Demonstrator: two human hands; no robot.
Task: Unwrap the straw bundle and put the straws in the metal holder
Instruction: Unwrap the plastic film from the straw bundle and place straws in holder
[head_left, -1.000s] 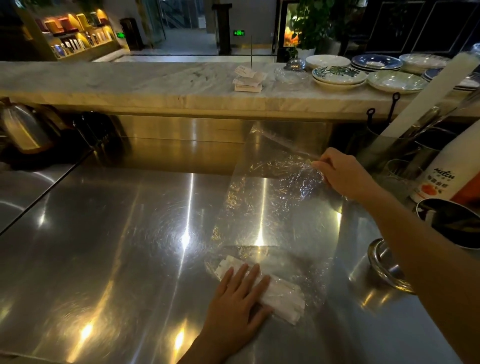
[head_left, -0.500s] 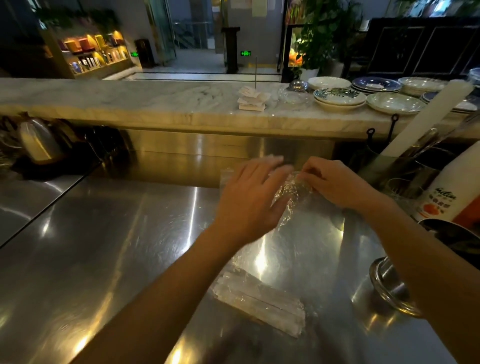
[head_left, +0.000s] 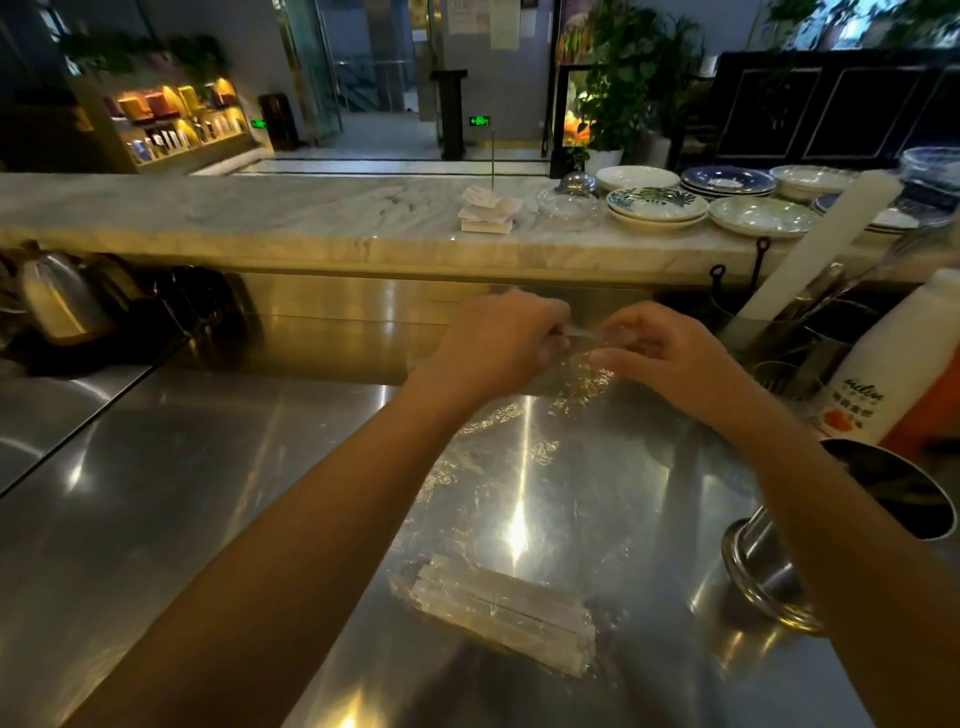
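Fingers of left hand (head_left: 506, 340) and right hand (head_left: 662, 353) pinching far edge of crinkled clear plastic wrap (head_left: 524, 467), fingertips partly hidden. Wrapped white straw bundle (head_left: 506, 610) lying near, on steel counter (head_left: 182, 493). Metal holder (head_left: 769, 566) right, partly hidden behind right forearm.

steel counter (head_left: 218, 519) | on it: straw bundle (head_left: 511, 613), clear wrap (head_left: 524, 467), metal holder (head_left: 774, 577)

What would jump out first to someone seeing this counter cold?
Both hands meet at the counter's far side: the left hand and right hand pinch the far edge of the clear plastic wrap. The wrap trails back across the steel counter to the straw bundle lying near the front. At the right edge lies a tipped metal holder.
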